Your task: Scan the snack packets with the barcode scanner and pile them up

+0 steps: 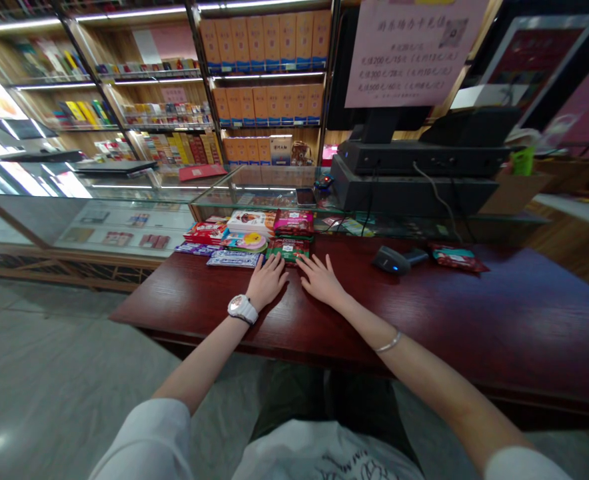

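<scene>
My left hand (267, 281) lies with fingers spread on the dark red counter, a white watch (243, 308) on its wrist. Its fingertips reach the near edge of a green and red snack packet (288, 249) and the end of a blue and white packet (234, 259). My right hand (323, 280), also spread, touches the green packet's right corner. Behind them sit a magenta packet (294, 222), a white box with a food picture (251, 221), a colourful rounded packet (244, 241), red packets (206, 232) and a purple packet (197, 249).
A black barcode scanner (392, 259) and a dark red packet (457, 258) lie right on the wooden counter (374, 313). A cash register terminal (419, 160) stands behind, with a pink sign (402, 53). Glass display cases (119, 213) and stocked shelves (269, 73) fill the back.
</scene>
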The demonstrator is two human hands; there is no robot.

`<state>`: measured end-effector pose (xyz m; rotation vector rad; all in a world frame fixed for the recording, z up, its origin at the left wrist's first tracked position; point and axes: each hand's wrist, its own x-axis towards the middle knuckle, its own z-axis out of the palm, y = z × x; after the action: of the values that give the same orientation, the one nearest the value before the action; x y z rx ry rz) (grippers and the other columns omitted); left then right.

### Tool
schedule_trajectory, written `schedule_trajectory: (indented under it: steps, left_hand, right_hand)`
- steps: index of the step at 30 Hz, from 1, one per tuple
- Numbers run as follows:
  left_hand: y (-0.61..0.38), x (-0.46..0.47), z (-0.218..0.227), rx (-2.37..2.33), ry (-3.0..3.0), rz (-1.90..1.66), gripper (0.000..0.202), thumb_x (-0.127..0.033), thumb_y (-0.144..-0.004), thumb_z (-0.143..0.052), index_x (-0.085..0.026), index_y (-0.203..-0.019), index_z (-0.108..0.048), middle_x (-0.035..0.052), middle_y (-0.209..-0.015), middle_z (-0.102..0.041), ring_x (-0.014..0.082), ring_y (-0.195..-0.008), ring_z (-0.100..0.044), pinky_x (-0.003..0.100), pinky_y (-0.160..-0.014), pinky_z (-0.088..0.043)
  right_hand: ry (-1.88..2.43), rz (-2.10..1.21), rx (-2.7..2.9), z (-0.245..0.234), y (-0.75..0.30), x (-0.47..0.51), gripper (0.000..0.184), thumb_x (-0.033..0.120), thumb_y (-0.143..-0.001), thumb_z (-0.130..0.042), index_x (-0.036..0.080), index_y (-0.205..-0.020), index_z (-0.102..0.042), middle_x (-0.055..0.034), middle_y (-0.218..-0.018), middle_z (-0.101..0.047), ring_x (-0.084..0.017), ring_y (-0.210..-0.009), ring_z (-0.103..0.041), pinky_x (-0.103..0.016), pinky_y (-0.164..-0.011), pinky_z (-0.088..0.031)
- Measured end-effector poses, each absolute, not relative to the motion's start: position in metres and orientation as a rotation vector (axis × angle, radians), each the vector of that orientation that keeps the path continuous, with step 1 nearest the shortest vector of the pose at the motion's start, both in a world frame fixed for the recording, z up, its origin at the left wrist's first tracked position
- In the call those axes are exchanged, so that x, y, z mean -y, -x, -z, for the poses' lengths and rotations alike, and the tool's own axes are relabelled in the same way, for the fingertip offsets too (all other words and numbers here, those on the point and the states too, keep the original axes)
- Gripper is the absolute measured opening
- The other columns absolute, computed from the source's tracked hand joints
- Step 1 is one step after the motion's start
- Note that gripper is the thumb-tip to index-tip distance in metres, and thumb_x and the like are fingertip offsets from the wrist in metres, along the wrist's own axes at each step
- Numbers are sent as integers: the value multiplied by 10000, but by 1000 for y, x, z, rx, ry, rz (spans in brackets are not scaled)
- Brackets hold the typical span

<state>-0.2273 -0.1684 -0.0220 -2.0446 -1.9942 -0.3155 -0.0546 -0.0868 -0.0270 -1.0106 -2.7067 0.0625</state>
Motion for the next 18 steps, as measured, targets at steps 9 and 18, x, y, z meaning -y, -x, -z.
schedule_trajectory:
  steps: [9, 18]
  left_hand:
    - [226, 165, 28, 1976, 1997, 321, 561, -405, -990, -344, -118, -1467, -410, 121, -1556, -369, 283, -1473, -278, 496, -1214, -229]
    - [210, 162, 10, 1902, 2050, 335, 507, -423, -993, -339, -190, -1418, -489, 59, -1599, -288, 285, -1487, -237, 512, -1223, -214]
  right_hand:
    - [998, -48, 2702, 25, 52, 84, 619, 297, -923, -442, 245, -1527, -314, -43, -1585, -322, -317, -1463, -277, -639, -1183, -100]
    - [1020, 48, 2648, -5, 22, 77, 610, 339, -935, -438, 224, -1523, -322, -46, -1608, -265, -296, -1473, -258, -593, -1198, -120]
